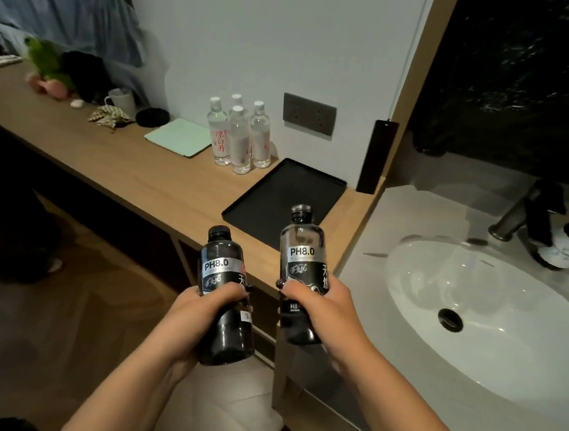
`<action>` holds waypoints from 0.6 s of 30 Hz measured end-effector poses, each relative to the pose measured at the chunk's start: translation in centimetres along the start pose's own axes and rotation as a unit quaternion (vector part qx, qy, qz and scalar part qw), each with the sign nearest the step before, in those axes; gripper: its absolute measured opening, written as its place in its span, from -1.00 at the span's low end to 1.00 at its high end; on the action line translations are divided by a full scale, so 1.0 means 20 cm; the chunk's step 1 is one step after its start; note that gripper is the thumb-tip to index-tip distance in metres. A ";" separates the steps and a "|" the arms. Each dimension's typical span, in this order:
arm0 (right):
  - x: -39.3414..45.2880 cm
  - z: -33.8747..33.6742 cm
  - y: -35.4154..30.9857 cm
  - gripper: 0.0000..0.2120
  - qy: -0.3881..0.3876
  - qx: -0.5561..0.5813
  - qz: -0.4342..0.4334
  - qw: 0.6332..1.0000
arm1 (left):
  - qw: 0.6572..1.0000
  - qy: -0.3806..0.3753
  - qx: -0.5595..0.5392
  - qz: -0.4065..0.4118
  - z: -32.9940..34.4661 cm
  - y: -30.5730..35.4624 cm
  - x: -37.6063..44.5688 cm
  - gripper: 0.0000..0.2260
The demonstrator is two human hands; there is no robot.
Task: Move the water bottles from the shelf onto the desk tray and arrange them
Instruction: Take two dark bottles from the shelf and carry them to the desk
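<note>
Hands hold one dark bottle each, left grip (199,307) around one bottle (224,299), right grip (316,307) around another bottle (302,272), before the black tray (316,187) on the worktop (116,159).

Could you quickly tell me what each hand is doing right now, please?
Left hand: closed around a dark PH8.0 bottle.
Right hand: closed around a second PH8.0 bottle.

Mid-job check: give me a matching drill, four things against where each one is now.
Things:
1. left-hand dark bottle
2. clear bottles
3. black tray
4. green pad

Places:
A. standing on the desk by the wall, left of the tray
B. flat on the desk, nothing on it
C. held above the floor
D. lying left of the bottle cluster

Pairs: 1-C, 2-A, 3-B, 4-D
</note>
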State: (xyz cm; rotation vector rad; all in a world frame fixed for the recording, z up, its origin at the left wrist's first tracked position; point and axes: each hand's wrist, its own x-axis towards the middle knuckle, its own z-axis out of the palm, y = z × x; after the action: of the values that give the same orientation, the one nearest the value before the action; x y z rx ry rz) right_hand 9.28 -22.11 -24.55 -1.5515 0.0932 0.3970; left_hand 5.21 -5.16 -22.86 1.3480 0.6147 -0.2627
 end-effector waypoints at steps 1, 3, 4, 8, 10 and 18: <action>0.03 0.05 -0.01 -0.70 0.005 0.001 0.000 1.000 | 1.000 -0.003 0.003 -0.001 -0.04 0.03 0.04 -0.67; 0.10 0.13 -0.04 -0.72 0.010 -0.001 0.001 1.000 | 1.000 -0.008 0.000 -0.005 -0.12 0.09 0.11 -0.65; 0.14 0.16 -0.05 -0.73 0.012 -0.005 0.002 1.000 | 1.000 -0.009 -0.001 -0.005 -0.15 0.12 0.16 -0.67; 0.31 0.25 -0.11 -0.76 0.013 -0.014 -0.002 1.000 | 1.000 -0.010 0.007 0.001 -0.23 0.23 0.33 -0.68; 0.42 0.29 -0.13 -0.76 0.016 -0.013 -0.004 1.000 | 1.000 -0.013 0.011 -0.005 -0.26 0.29 0.44 -0.68; 0.95 0.40 -0.19 -0.80 0.036 0.029 0.036 0.998 | 0.999 -0.023 -0.031 -0.022 -0.34 0.58 0.93 -0.73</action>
State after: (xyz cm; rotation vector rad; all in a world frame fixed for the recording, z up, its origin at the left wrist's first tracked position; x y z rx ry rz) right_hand 26.73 -10.44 -26.48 -1.5088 0.2156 0.3929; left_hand 24.56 7.12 -24.28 1.2668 0.6098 -0.3066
